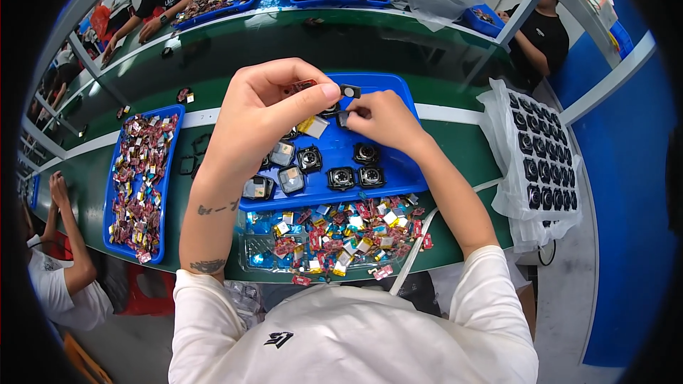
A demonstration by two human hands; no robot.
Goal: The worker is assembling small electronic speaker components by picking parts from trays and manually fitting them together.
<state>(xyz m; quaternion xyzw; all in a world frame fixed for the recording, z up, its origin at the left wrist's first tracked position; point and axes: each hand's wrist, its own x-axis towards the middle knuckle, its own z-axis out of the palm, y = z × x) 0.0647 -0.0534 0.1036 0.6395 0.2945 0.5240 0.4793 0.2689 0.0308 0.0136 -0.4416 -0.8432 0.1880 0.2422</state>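
Observation:
Above a blue tray [398, 179], my left hand [267, 110] is closed, thumb pressed to the fingers, on a small red circuit board [299, 87]. A small black square piece with a pale round spot [348, 91] shows just past its thumb tip. Close beside it, my right hand [384, 121] is closed in a pinch; fingers mostly hide the small dark part between them. Below the left hand is a white-and-yellow battery [313, 126]; whether it hangs from the board, I cannot tell. In the tray lie several black watch cases [341, 177] and grey-faced watch cases [291, 178].
Nearest me, a clear plastic tray [257, 250] carries many red boards with batteries. A blue tray [162, 217] of similar boards stands left. Stacked foam trays [533, 212] of black cases stand right. A white strap [416, 249] crosses the table edge. Other people work left and across the conveyor [256, 46].

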